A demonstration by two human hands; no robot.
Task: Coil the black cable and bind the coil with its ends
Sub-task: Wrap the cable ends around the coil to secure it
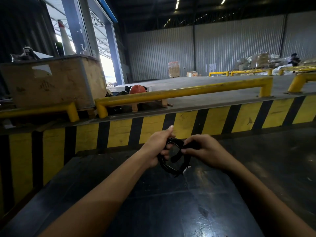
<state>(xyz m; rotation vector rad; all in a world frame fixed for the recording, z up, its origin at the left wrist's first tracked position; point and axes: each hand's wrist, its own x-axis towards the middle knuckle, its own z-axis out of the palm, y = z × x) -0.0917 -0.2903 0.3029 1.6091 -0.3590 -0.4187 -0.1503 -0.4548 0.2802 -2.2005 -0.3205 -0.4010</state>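
The black cable (168, 166) forms a small round coil of several loops, held in the air just above a dark shiny table top (171, 211). My left hand (158, 147) grips the coil's left side, thumb raised above it. On the right side, my right hand (204, 151) pinches a black cable end at the coil's upper right. A short loose end sticks out at the coil's bottom right. Part of the coil is hidden inside both fists.
Beyond the table runs a yellow and black striped dock edge (188, 124) with yellow guard rails (179, 93) on top. A large wooden crate (51, 81) stands at the left, an orange helmet (137, 89) beside it. A person (293, 59) sits far right among stacked goods.
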